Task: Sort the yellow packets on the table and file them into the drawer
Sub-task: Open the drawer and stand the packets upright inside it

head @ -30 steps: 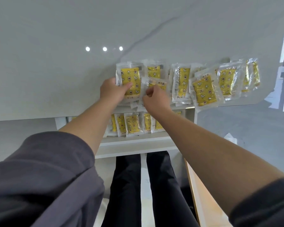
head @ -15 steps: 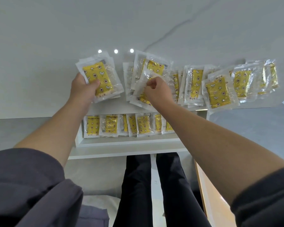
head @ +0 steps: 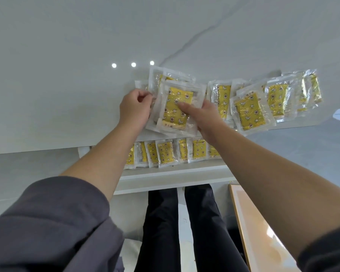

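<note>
Where veined white table [head: 67, 85] ends, open drawer [head: 175, 171], yellow packets [head: 248, 112] on both

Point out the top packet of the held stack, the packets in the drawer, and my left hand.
top packet [head: 173, 114], head view, on its yellow printed middle.
drawer packets [head: 166, 153], head view, on a mid-row packet's yellow face.
left hand [head: 134, 108], head view, on its back.
</note>
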### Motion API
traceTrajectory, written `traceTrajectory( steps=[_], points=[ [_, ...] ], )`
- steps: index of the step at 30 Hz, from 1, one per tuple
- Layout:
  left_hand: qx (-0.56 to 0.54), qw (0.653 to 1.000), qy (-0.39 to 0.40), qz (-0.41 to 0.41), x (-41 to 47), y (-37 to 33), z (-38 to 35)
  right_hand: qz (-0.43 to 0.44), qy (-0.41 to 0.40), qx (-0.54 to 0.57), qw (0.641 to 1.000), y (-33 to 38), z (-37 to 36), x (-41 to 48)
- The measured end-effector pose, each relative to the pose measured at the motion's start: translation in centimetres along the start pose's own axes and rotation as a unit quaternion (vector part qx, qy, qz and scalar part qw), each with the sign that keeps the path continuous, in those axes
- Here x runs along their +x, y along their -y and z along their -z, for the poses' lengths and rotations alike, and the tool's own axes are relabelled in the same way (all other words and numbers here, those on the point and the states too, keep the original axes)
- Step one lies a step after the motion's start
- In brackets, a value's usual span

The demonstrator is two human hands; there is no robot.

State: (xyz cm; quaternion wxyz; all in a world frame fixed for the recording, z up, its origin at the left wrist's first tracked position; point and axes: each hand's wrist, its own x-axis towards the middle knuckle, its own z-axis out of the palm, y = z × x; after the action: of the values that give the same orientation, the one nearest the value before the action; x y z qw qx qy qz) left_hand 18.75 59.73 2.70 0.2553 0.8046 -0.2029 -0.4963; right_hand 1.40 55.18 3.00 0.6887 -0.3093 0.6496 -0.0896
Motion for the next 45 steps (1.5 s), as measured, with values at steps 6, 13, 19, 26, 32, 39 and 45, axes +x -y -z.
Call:
traceTrajectory(
  steps=[6,13,19,26,32,39,45],
  points=[
    [0.192,0.981,-0.024,-0.027,1.7,-1.0,-3.3,-0.013,-0.065,0.033,0.997,-0.2,3.0,-0.5],
    [0.195,0.98,-0.018,-0.028,2.0,-1.2,-3.9,-0.006,-0.04,0.043,0.998,-0.8,3.6,-1.1],
    [0.073,0.997,0.0,-0.035,-1.1,0.5,-0.2,-0.032,0.085,0.036,0.995,-2.0,4.4,-2.7],
    [-0.001,0.986,0.095,0.137,-7.5,9.1,1.1,-0.164,0.224,-0.065,0.959,-6.6,8.9,-4.9],
    [-0.025,0.974,0.076,0.214,-9.6,14.3,-6.5,-0.193,0.148,-0.082,0.967,-10.9,15.2,-3.8],
    [-0.033,0.985,-0.008,0.167,-5.2,14.4,-14.3,-0.155,0.084,-0.061,0.982,-13.1,18.4,-1.2],
    [0.011,0.991,-0.046,0.126,-2.3,15.8,-17.0,-0.146,0.068,-0.053,0.985,-16.1,18.4,1.2]
  ],
)
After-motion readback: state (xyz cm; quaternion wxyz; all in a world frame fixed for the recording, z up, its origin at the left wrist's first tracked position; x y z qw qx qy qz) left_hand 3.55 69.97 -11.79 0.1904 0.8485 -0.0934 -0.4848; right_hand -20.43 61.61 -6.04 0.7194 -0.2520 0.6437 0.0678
